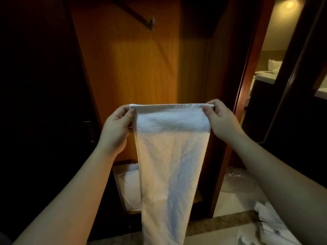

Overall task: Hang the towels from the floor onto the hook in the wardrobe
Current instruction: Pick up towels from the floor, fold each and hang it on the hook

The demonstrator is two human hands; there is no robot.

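The white towel [169, 147] is pinched taut at both top corners by the left hand [115, 128] and right hand [222, 121], spread for the hook [151, 23] at twelve o'clock.

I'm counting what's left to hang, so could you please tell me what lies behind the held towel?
More white cloth shows on the wardrobe floor beside the towel; the rest is covered.

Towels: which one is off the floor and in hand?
The long white towel, pinched at its top corners by the left hand and right hand. The other white cloth lies on the floor.
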